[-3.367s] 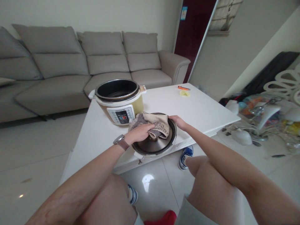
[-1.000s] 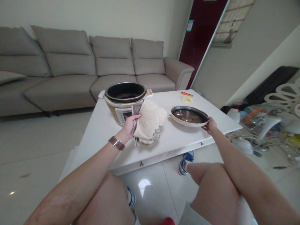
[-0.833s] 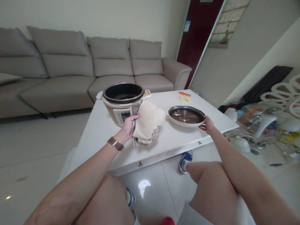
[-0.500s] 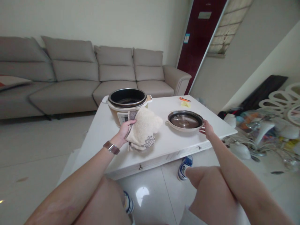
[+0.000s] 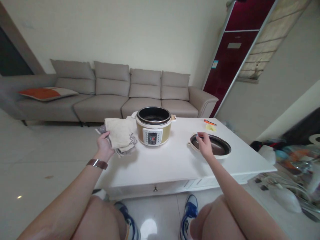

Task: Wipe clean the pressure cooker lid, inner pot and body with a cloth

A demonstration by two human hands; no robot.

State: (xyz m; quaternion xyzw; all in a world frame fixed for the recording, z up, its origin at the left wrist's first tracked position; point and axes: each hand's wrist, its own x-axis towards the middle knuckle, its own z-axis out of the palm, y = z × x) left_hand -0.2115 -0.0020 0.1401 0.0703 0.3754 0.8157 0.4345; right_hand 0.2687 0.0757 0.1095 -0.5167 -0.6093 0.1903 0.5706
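My left hand [image 5: 104, 146] is closed around the edge of a folded cream towel [image 5: 118, 132] with a grey pattern, held over the table's left side. Just right of the towel stands a gold and white electric cooker [image 5: 165, 132], uncovered, with its dark inner pot [image 5: 153, 117] showing. Its round lid [image 5: 222, 145] lies underside up on the right part of the table. My right hand [image 5: 205, 145] hovers over the lid's left part with loosely bent fingers and nothing visible in them. Whether its fingertips touch the lid is unclear.
Everything stands on a white table [image 5: 160, 166] with a drawer knob at the front. An orange pen-like object [image 5: 210, 122] and a yellow piece of paper or cloth [image 5: 210, 127] lie behind the lid. A grey sofa [image 5: 145, 100] is beyond; assorted clutter [image 5: 297, 173] fills the floor at right.
My left hand has carried the towel left, away from the cooker's front. My right hand has let go of the lid's right edge and moved over its left part. The view has shifted.
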